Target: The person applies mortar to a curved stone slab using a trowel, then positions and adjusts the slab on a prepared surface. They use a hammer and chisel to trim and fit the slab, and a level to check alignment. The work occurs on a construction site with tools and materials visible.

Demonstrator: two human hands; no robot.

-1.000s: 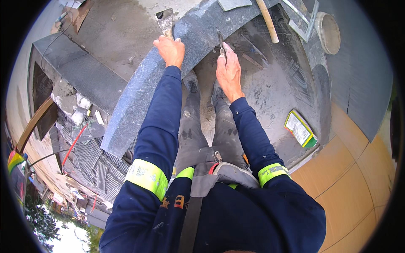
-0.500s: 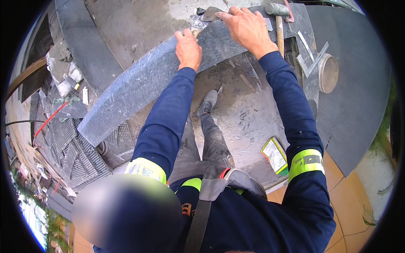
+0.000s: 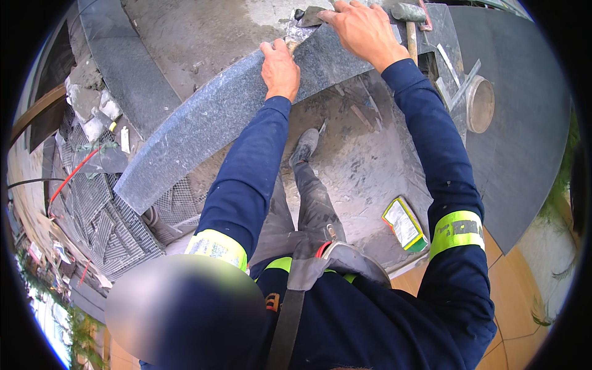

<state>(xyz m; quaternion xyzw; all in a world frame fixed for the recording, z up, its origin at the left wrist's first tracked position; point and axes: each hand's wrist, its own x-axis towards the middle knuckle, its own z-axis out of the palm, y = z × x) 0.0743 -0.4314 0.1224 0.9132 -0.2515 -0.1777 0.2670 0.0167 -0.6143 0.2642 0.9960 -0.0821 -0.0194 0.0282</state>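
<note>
A long curved grey stone slab crosses in front of me from the lower left to the upper right. My left hand is closed at its far edge, around what looks like a trowel's pale handle; most of it is hidden. A dark grey flat blade lies just beyond, beside wet pale mortar. Over the slab's upper right end, my right hand has its fingers apart and bent over the far edge. Its thumb reaches to the blade, apparently touching it.
A mallet with a wooden handle lies right of my right hand. Further right are pale strips, a round tin and a large dark sheet. Left stand rubble and mesh-backed pieces. A yellow-edged packet lies on the ground.
Both hands have shifted slightly, the right one a little up and away from me. The view has moved a bit; the slab looks to be in the same place.
</note>
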